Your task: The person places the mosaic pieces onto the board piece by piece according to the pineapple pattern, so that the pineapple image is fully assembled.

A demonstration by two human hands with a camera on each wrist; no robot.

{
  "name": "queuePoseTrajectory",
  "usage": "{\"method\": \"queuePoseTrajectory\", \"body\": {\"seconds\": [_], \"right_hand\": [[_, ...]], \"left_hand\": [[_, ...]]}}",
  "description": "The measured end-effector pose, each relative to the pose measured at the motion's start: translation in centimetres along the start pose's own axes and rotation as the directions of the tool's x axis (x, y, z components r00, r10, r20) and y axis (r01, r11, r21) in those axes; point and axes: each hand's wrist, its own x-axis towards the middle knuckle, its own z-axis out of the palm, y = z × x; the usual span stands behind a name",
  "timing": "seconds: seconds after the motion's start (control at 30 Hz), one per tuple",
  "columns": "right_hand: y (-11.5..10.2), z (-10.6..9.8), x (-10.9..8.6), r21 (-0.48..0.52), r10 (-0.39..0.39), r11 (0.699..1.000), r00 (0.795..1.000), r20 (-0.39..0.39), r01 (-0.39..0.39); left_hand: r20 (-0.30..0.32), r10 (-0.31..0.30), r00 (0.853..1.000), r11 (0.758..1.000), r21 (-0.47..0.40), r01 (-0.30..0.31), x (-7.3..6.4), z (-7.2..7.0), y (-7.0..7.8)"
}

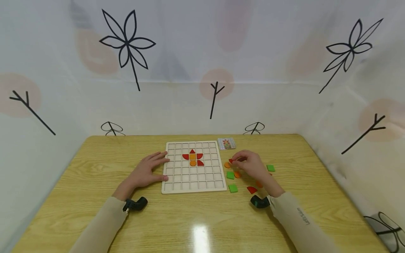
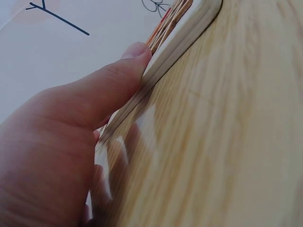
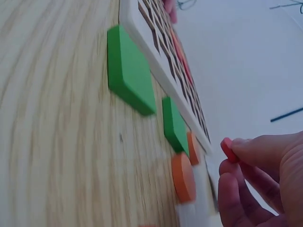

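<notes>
A white grid board (image 1: 177, 184) lies mid-table, with a red triangle (image 1: 192, 151), several red quarter-circles, an orange square (image 1: 193, 157) and an orange disc (image 1: 193, 163) set in its cells. At the board's left edge rests my left hand (image 1: 148, 170), fingers spread and thumb on the rim; the left wrist view shows the thumb (image 2: 116, 78) against the wooden edge. Right of the board, my right hand (image 1: 250, 164) pinches a small red piece (image 3: 229, 150) between thumb and fingers, above the loose pieces. Its full outline is partly hidden by the fingertips.
Loose on the table at right are green squares (image 1: 233, 188), orange discs (image 1: 227, 164) and a red quarter-circle (image 1: 251, 190). Another green square (image 1: 270, 168) lies beyond the right hand. A picture card (image 1: 226, 143) sits at the board's far right corner. Patterned cloth surrounds the table.
</notes>
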Motion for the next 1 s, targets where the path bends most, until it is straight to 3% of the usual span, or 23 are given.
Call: {"method": "queuePoseTrajectory", "body": {"seconds": [0.3,1.0], "right_hand": [[-1.7,3.0,1.0,0.066,0.011,0.998,1.000,0.028,-0.013],[-4.9,9.4,3.7,0.149,-0.092,0.985,0.995,0.040,0.085]], "left_hand": [[0.004,-0.010,1.000,1.000,0.002,0.010,-0.1,0.0,0.1],[-0.013,0.023,1.000,1.000,0.013,-0.023,0.1,0.2,-0.6]]}}
